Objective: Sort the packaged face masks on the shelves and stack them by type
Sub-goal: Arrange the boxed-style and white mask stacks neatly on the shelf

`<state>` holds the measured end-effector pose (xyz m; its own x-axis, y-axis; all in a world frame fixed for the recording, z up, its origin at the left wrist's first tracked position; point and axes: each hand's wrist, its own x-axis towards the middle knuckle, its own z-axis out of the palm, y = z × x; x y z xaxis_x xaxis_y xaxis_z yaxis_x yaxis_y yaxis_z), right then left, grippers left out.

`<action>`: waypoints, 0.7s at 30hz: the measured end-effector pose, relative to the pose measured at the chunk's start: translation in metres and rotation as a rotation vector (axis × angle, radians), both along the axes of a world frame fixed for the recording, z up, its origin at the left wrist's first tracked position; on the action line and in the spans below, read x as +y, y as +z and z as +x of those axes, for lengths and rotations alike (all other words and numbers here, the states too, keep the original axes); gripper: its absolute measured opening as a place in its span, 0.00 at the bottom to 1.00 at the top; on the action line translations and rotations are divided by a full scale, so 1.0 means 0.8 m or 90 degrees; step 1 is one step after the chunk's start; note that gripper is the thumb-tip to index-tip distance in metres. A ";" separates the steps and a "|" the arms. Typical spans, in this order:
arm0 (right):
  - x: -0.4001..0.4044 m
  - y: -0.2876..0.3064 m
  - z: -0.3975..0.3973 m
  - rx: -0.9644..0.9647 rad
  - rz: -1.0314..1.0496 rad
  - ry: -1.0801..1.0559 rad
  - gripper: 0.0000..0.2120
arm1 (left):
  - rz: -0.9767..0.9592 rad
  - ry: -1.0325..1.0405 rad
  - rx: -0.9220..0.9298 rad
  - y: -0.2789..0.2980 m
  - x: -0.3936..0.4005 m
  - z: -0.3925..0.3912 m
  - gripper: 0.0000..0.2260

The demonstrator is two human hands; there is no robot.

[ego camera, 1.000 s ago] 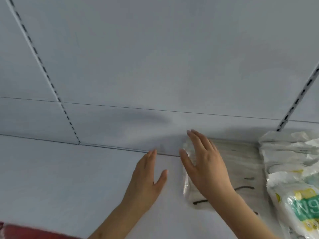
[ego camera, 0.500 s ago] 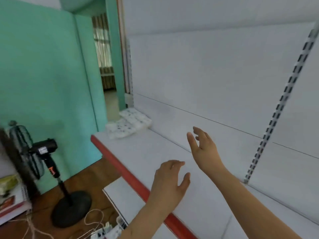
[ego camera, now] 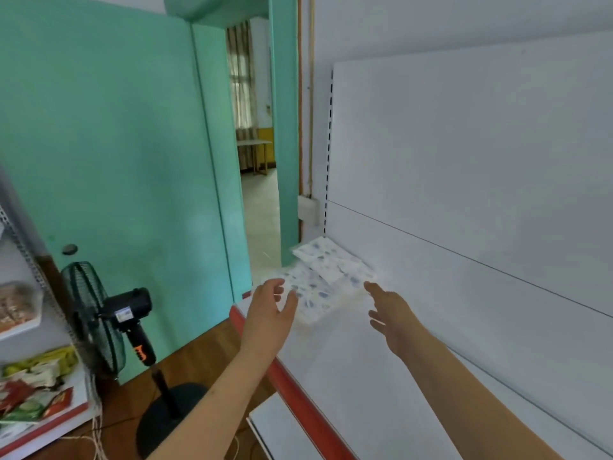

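Note:
A small pile of white mask packs with blue spots (ego camera: 326, 277) lies at the far left end of the white shelf (ego camera: 381, 370), against the back panel. My left hand (ego camera: 270, 308) reaches toward the pile's near left corner, fingers spread and holding nothing, just short of the packs. My right hand (ego camera: 388, 307) stretches out on the pile's right side, fingers straight and empty, its fingertips close to the packs. No pack is held.
The shelf has a red front edge (ego camera: 282, 376) and a lower white shelf (ego camera: 282, 433) below it. A black standing fan (ego camera: 99, 323) stands on the wooden floor at left, beside another rack with coloured packages (ego camera: 33, 390). A green wall and an open doorway (ego camera: 255, 144) lie beyond.
My view has swung left from the clear-wrapped packs to the shelf's left end. Both hands have moved forward and now sit close to the spotted mask pile.

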<state>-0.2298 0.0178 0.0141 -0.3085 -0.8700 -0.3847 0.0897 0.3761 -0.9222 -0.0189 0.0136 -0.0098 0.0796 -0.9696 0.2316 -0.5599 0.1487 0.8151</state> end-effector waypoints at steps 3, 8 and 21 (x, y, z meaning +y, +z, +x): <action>-0.020 -0.005 0.013 -0.128 0.032 -0.036 0.32 | 0.033 0.022 -0.045 -0.002 -0.066 0.029 0.20; -0.033 -0.015 0.062 -0.265 0.086 -0.019 0.28 | 0.203 -0.072 -0.163 -0.012 -0.168 0.057 0.35; -0.068 -0.049 0.152 -0.181 0.066 -0.091 0.13 | 0.290 -0.325 -0.170 -0.010 -0.230 0.093 0.16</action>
<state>-0.1081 -0.0370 -0.0254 -0.2923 -0.7770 -0.5576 0.3969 0.4318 -0.8099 0.0553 -0.1700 -0.0176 -0.4104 -0.8757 -0.2542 -0.6994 0.1234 0.7040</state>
